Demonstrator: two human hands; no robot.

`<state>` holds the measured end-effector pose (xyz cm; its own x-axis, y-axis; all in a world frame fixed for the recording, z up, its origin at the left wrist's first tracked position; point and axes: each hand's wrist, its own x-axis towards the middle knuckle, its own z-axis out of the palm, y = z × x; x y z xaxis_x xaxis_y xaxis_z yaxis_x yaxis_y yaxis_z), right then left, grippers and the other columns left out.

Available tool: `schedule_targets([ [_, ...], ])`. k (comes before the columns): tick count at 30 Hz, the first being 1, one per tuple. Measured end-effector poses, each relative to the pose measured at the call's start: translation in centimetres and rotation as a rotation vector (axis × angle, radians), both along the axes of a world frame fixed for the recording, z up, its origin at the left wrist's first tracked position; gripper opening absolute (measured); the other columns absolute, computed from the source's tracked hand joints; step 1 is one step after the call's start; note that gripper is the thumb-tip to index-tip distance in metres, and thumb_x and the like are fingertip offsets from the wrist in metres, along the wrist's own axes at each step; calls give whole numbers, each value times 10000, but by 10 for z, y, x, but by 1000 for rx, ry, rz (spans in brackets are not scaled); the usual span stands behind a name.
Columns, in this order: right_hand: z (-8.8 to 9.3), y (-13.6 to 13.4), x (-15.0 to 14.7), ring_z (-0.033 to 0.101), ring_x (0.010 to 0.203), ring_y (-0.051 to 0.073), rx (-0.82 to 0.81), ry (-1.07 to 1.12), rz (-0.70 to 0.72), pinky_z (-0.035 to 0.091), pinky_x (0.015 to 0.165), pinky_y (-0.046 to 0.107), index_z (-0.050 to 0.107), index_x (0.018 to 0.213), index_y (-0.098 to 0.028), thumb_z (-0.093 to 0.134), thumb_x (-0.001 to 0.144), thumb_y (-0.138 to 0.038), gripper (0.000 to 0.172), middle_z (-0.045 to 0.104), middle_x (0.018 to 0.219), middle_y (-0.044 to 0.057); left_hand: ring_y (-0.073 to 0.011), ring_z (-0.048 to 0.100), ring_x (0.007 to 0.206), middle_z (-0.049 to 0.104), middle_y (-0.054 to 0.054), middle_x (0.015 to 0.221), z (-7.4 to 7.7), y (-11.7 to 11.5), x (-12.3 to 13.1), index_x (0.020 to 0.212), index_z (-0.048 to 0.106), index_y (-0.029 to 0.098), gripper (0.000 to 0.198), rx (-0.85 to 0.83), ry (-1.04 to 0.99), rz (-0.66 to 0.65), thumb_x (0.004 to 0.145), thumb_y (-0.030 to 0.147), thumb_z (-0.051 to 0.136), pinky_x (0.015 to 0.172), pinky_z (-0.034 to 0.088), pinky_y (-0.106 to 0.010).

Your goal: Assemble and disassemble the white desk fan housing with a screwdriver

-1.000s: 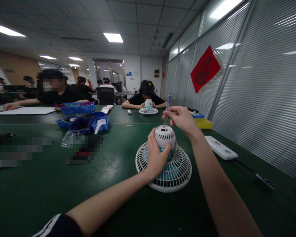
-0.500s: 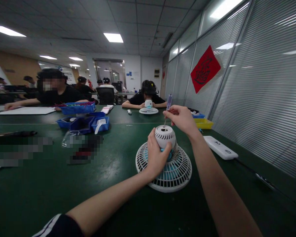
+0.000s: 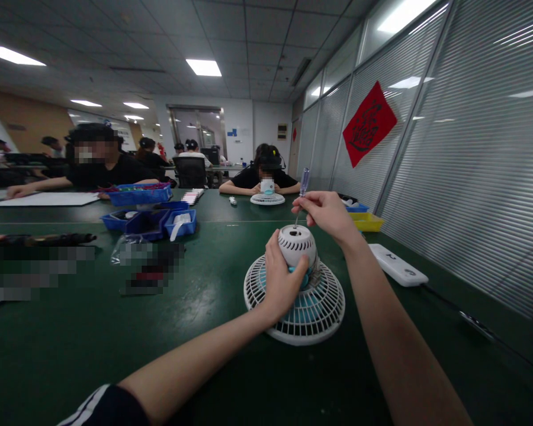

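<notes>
Left hand (image 3: 281, 287) curled round housing (image 3: 296, 251) of fan (image 3: 314, 316); right hand (image 3: 326, 214) pinches screwdriver (image 3: 304, 181) — fan probably light, stiff, slick; best steadied by housing.

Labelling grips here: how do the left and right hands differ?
The left hand wraps the white fan housing; the right hand pinches a screwdriver.
The left hand sits lower, against the housing; the right hand is raised above it.
Shared: both are bare.

Office-like workshop: green worktable (image 3: 93, 337), blue parts bins (image 3: 148, 197), black desk chair (image 3: 190, 173), glass partition with blinds (image 3: 475, 165).
</notes>
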<state>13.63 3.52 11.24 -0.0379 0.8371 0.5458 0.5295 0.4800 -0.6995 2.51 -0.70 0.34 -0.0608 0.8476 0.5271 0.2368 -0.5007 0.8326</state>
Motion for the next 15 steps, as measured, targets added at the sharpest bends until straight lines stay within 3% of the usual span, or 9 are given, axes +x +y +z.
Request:
schedule_targets([
  [7,1,-4,-2,488,408,75,67,-136,-152,412,460,242,606,682,-145,588,819,-266,184,673,696,50,-267,300,1358,351,-150,1412,-1,1,0,1377,258,158,670,-3,14,-5,780,307,525,1149,197,-452],
  [15,1,-5,-4,473,404,64,1,-39,-105,384,423,230,597,717,-132,624,794,-281,170,665,682,55,-268,311,1349,355,-156,1410,-1,0,0,1361,272,157,659,-1,3,-1,772,307,526,1146,196,-453],
])
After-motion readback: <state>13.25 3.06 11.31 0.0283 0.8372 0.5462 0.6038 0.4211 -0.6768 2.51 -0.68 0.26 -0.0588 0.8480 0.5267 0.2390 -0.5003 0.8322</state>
